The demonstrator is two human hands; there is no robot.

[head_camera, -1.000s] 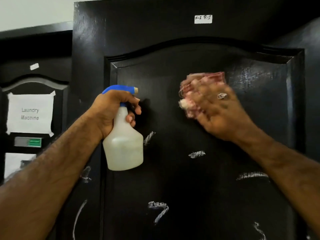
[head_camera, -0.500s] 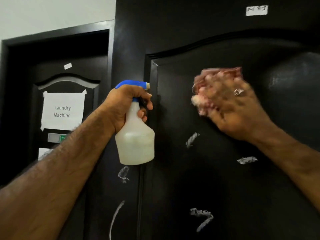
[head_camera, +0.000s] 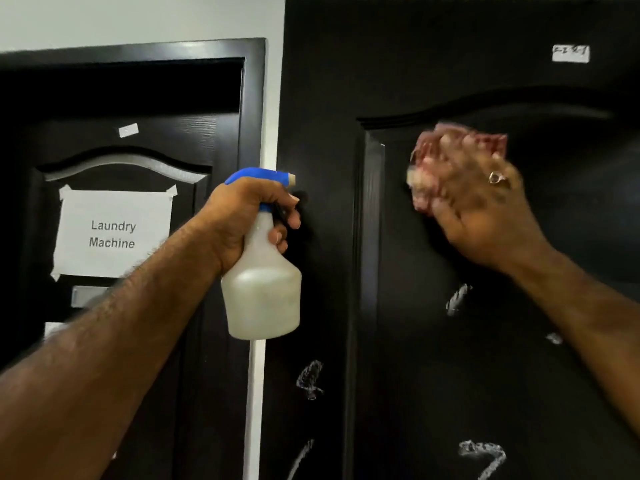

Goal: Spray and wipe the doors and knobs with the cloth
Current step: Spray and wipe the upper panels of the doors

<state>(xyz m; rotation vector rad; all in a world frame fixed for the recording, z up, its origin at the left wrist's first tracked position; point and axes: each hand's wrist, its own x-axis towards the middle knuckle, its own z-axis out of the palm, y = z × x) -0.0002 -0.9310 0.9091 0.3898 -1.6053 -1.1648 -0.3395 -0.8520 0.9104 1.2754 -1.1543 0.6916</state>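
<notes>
Cloth (head_camera: 460, 143) under blurred right hand (head_camera: 485, 216), seemingly flat on door (head_camera: 450, 375).

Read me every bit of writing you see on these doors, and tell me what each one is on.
"Laundry Machine": taped paper sign on the left door.
Small white label on the near door: handwritten, too blurred to read.
Small white tape piece on the left door: no readable text.
Spray bottle: no print visible.

Single head view, facing forward, close to black door (head_camera: 450, 358), both forearms inside frame
</notes>
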